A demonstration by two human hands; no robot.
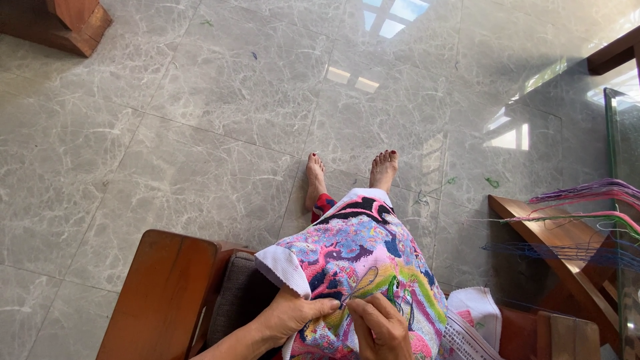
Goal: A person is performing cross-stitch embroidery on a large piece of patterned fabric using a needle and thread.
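A bright cross-stitch cloth point(363, 257) lay draped over the seated person's lap. The left hand point(293, 313) pinched its folded edge; the right hand point(381, 327) nipped what seemed a needle, too small to confirm. Keeping the cloth taut would likely help neat stitches.

Glossy grey marble floor point(200, 120) mirrors bright windows

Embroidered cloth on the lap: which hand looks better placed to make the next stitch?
Probably the right hand: its pinched fingertips sit on the embroidered cloth by the thread loop, while the left hand grips the cloth's edge.
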